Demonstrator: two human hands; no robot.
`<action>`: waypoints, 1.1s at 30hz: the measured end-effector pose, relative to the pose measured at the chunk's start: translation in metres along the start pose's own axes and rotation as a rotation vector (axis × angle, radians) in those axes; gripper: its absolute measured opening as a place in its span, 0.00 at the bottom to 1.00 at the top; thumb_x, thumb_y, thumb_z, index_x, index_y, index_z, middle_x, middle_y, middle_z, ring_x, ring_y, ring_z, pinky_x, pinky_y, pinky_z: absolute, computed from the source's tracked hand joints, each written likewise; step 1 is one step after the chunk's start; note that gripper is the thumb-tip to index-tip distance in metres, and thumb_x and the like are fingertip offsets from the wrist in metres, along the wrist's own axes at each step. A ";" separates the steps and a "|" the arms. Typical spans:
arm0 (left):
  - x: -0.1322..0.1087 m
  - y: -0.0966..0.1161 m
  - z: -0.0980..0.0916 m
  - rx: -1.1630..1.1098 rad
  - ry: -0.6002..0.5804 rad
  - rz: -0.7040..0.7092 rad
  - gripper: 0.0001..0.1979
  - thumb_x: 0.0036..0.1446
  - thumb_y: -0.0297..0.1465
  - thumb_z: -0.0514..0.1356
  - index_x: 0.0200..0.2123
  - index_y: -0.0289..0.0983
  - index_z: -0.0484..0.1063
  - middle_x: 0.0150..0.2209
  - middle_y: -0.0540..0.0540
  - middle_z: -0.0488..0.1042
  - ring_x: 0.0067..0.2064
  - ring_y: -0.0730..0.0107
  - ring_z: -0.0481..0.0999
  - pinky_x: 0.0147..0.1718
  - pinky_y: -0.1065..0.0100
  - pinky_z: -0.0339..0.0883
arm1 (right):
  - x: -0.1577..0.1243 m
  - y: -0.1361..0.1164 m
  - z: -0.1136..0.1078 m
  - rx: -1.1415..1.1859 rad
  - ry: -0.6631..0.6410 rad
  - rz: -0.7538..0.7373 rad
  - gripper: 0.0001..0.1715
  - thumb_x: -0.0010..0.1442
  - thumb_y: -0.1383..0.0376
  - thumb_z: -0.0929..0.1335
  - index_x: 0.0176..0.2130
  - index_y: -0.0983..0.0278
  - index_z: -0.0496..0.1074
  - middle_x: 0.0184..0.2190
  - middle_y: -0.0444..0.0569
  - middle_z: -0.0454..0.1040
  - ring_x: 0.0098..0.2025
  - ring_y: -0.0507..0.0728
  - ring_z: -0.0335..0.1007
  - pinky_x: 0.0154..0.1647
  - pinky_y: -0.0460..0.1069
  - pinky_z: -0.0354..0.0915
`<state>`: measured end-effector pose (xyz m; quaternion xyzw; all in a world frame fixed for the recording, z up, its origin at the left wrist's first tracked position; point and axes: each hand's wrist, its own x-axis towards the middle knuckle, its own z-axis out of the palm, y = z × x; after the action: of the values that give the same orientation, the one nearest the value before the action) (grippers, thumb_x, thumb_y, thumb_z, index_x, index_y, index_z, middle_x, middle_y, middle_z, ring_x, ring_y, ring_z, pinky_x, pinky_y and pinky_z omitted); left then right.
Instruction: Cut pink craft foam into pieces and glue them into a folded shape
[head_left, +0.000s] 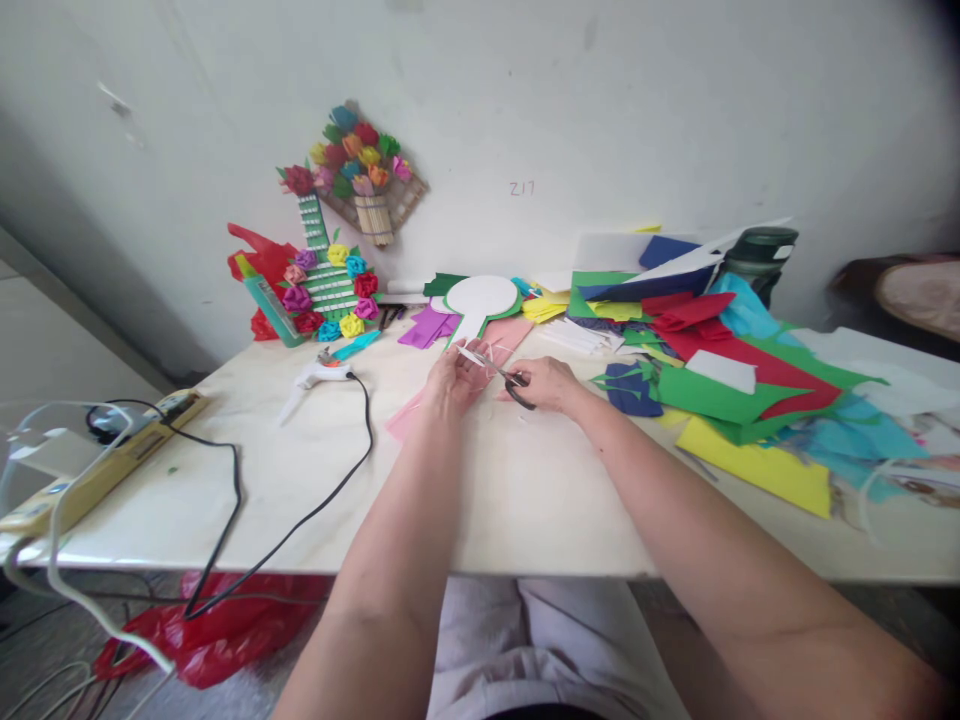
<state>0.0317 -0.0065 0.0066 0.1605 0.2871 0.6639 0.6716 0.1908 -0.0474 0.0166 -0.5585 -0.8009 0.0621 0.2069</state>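
White paper strip (pixel 471 354) held over the middle of the table (pixel 555 510), just in front of a round-headed white cutout (pixel 482 296) backed with green. Left hand (pixel 454 376): palm turned upward, fingers curled, strip pinched at the fingertips; exact thumb placement too small to tell. Right hand (pixel 546 384): closed around the black handles of the scissors (pixel 519 391), blades pointing toward the left hand and meeting the strip area. Whether the blades touch the paper: cannot tell.

Pink sheet (pixel 513 338) lies flat under and behind the hands, running diagonally. Bundle of white sticks (pixel 577 337) behind the right hand; dark blue piece (pixel 634 390) to its right, beside a heap of green, red and yellow sheets. Yellow sheet (pixel 754 465) at the heap's near edge.

Left side of table: white glue gun (pixel 321 374) with black cord, green bottle (pixel 271 308) tilted, flower-trimmed green craft (pixel 330 288) leaning at the wall, yellowish power strip (pixel 124 455) near the left edge.
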 end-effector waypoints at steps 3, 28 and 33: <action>-0.003 0.001 0.001 -0.028 -0.003 -0.027 0.06 0.56 0.25 0.51 0.32 0.34 0.67 0.34 0.41 0.74 0.40 0.63 0.75 0.34 0.66 0.72 | -0.001 -0.001 0.000 -0.022 -0.010 -0.025 0.18 0.46 0.48 0.64 0.32 0.55 0.72 0.28 0.40 0.74 0.31 0.51 0.68 0.27 0.44 0.54; 0.000 0.002 -0.005 -0.258 -0.189 -0.136 0.10 0.60 0.28 0.44 0.36 0.34 0.65 0.50 0.36 0.67 0.54 0.53 0.64 0.47 0.50 0.63 | 0.001 0.003 -0.005 -0.287 0.027 -0.130 0.22 0.49 0.47 0.64 0.38 0.56 0.72 0.34 0.46 0.76 0.37 0.57 0.70 0.32 0.47 0.55; 0.000 0.002 -0.006 -0.260 -0.226 -0.148 0.09 0.59 0.28 0.46 0.34 0.34 0.65 0.51 0.37 0.66 0.55 0.51 0.61 0.46 0.50 0.64 | 0.002 0.008 -0.005 -0.283 0.039 -0.146 0.23 0.48 0.47 0.64 0.41 0.54 0.71 0.35 0.45 0.76 0.38 0.57 0.70 0.32 0.47 0.55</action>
<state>0.0267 -0.0069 0.0031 0.1243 0.1329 0.6218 0.7617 0.1992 -0.0439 0.0194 -0.5233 -0.8360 -0.0775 0.1456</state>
